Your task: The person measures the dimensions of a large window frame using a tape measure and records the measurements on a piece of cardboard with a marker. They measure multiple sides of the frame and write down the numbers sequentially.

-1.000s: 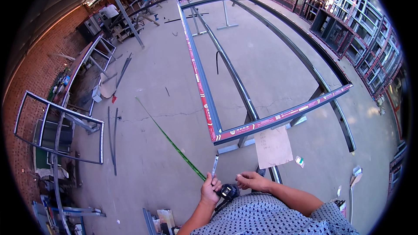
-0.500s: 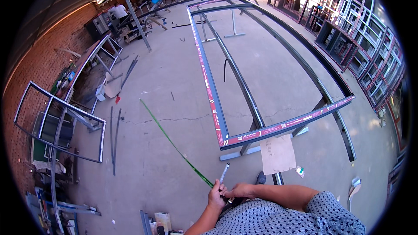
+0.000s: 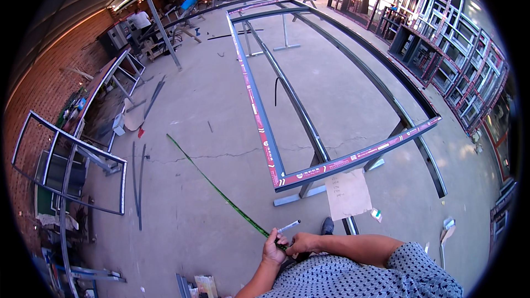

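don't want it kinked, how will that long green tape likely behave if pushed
The green tape looks thin and narrow, so probably light. It runs out from the left hand in a slight curve, suggesting springiness; being so long, it might buckle if pushed.

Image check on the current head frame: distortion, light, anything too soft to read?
Head view: fisheye bows the long rails of the big frame, corners black out; head view: strong light on the stacked frames at right, far background dim; head view: marker in the left hand reads clearly, but the green tape's graduations can't be read.
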A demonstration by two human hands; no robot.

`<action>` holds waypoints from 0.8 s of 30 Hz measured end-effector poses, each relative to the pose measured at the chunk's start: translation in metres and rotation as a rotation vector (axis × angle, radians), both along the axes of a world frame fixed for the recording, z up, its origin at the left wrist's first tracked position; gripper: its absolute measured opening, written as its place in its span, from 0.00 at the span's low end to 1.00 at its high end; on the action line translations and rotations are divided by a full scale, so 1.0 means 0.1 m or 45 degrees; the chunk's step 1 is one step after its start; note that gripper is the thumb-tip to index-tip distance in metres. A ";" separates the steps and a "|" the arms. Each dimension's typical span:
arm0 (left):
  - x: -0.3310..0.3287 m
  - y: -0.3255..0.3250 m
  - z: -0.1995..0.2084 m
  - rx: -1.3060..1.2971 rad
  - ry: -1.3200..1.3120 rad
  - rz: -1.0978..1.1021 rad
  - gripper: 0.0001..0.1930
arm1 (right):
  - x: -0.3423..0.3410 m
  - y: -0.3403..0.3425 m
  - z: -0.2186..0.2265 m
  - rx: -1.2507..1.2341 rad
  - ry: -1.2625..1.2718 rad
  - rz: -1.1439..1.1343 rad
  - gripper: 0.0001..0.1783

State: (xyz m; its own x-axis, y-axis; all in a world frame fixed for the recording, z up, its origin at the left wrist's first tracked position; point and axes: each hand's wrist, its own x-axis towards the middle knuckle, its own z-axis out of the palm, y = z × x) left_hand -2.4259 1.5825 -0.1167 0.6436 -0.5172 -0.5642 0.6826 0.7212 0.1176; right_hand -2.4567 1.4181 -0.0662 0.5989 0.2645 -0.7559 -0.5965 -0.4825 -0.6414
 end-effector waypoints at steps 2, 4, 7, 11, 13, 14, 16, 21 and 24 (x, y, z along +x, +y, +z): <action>-0.01 0.02 -0.03 0.015 -0.026 -0.029 0.10 | 0.01 0.06 0.13 -0.115 -0.083 0.120 0.29; -0.04 0.08 -0.12 0.077 -0.026 -0.038 0.10 | 0.05 0.21 0.68 -0.431 -0.244 0.389 0.29; -0.03 0.05 -0.28 0.075 0.036 -0.068 0.11 | -0.04 0.25 0.66 -0.552 -0.244 0.309 0.33; -0.03 0.04 -0.52 0.141 0.084 -0.077 0.11 | -0.07 0.25 0.72 -0.567 -0.179 0.241 0.38; 0.03 0.04 -0.66 0.125 0.105 -0.059 0.12 | -0.08 0.31 0.74 -0.581 -0.169 0.178 0.39; 0.00 0.04 -0.70 0.117 0.127 -0.054 0.12 | -0.09 0.30 0.74 -0.583 -0.178 0.155 0.39; -0.01 -0.11 -0.44 0.167 0.212 -0.003 0.13 | -0.13 0.25 0.68 -0.576 -0.158 0.102 0.40; 0.01 -0.19 -0.48 0.116 0.233 0.104 0.13 | -0.16 0.17 0.58 -0.490 -0.152 -0.030 0.38; 0.01 -0.27 -0.45 0.083 0.097 0.066 0.13 | -0.22 0.11 0.59 -0.540 -0.196 -0.008 0.37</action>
